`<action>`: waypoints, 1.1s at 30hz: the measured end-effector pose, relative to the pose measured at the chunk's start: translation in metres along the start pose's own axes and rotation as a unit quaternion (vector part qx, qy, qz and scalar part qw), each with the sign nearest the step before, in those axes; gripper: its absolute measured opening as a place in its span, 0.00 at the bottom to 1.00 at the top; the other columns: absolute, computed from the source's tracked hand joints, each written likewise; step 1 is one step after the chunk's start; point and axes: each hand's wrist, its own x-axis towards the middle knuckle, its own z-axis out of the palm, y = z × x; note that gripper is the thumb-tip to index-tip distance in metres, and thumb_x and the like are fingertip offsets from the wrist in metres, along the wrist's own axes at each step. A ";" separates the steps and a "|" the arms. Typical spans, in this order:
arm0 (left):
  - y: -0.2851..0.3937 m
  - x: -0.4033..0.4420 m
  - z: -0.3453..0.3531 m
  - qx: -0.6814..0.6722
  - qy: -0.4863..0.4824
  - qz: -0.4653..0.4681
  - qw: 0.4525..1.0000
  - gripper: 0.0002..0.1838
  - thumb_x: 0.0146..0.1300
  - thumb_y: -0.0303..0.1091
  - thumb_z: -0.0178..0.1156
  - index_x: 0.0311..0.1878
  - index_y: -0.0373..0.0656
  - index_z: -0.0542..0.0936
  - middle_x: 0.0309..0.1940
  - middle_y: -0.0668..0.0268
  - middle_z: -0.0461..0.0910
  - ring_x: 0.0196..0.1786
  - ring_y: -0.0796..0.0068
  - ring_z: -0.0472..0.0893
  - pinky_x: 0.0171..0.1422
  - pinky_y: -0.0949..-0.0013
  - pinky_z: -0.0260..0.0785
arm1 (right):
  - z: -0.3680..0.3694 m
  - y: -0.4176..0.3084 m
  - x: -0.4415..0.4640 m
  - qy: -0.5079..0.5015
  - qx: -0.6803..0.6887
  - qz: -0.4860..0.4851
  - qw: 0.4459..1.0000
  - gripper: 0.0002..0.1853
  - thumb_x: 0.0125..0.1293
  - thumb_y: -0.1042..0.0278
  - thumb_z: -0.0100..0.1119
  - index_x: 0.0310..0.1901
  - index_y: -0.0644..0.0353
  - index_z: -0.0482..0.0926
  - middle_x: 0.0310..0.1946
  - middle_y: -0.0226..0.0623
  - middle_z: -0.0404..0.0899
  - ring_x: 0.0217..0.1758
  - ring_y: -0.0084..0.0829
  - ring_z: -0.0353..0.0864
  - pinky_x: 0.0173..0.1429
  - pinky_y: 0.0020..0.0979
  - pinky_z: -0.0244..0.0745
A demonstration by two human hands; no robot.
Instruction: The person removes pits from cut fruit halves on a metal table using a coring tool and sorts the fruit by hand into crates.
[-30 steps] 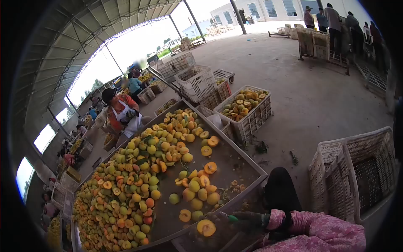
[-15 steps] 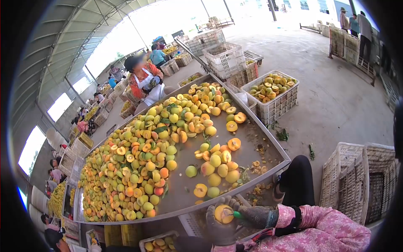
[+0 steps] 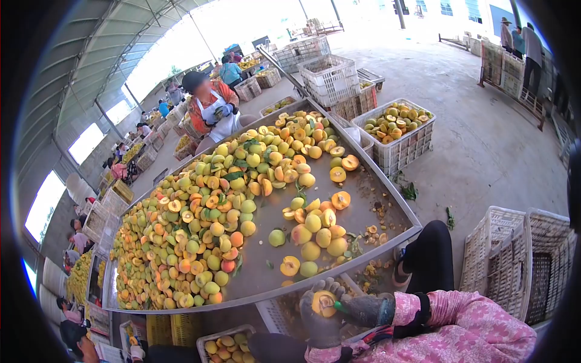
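Near the bottom of the head view, my left hand (image 3: 319, 328), in a grey glove, is closed around a cut yellow-orange peach (image 3: 324, 304), its cut face turned up. My right hand (image 3: 367, 310), also gloved, is closed on a small tool with a green handle (image 3: 342, 307). The tool's end meets the side of the peach; I cannot make out its tip. Both hands are just in front of the near edge of a metal sorting table (image 3: 257, 275), which bears a large heap of whole and halved peaches (image 3: 200, 236).
A co-worker (image 3: 212, 109) in an apron sits across the table. A crate of halved peaches (image 3: 396, 139) stands beyond its right edge. Stacked crates (image 3: 493, 260) are at my right, and another fruit crate (image 3: 227, 345) is below the table. Scraps and pits (image 3: 375, 235) lie near the table's corner.
The view has shifted slightly. The peach has turned in my left hand, showing more of a paler cut face, while the green-handled tool stays against its side.
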 end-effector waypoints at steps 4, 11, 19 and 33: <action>0.004 -0.001 -0.009 0.113 -0.010 -0.003 0.993 0.24 0.60 0.47 0.48 0.48 0.34 0.73 0.46 0.52 0.74 0.49 0.57 0.74 0.56 0.56 0.67 | -0.009 0.025 0.014 -0.076 -0.398 0.078 0.911 0.24 0.71 0.50 0.36 0.59 0.61 0.58 0.46 0.42 0.73 0.43 0.31 0.77 0.49 0.31 0.76; 0.009 0.004 -0.031 0.065 0.001 -0.052 0.997 0.22 0.61 0.48 0.49 0.44 0.35 0.74 0.41 0.53 0.75 0.45 0.57 0.75 0.51 0.55 0.69 | 0.007 0.085 0.025 0.021 -0.244 -0.016 0.969 0.17 0.68 0.57 0.42 0.53 0.59 0.66 0.36 0.44 0.75 0.35 0.38 0.78 0.37 0.36 0.76; 0.018 0.004 -0.031 0.088 -0.014 -0.053 0.995 0.20 0.63 0.44 0.47 0.43 0.33 0.73 0.41 0.51 0.76 0.40 0.58 0.78 0.46 0.58 0.74 | 0.013 0.103 0.034 0.066 -0.240 -0.171 0.953 0.11 0.65 0.62 0.48 0.46 0.55 0.71 0.33 0.39 0.75 0.30 0.35 0.77 0.33 0.34 0.75; 0.012 0.008 -0.048 0.338 -0.098 0.139 0.926 0.19 0.65 0.42 0.45 0.44 0.34 0.71 0.40 0.54 0.77 0.41 0.63 0.79 0.45 0.63 0.75 | -0.010 -0.004 0.022 -0.146 0.236 0.223 0.934 0.16 0.66 0.65 0.50 0.53 0.57 0.65 0.39 0.30 0.72 0.39 0.20 0.73 0.41 0.23 0.73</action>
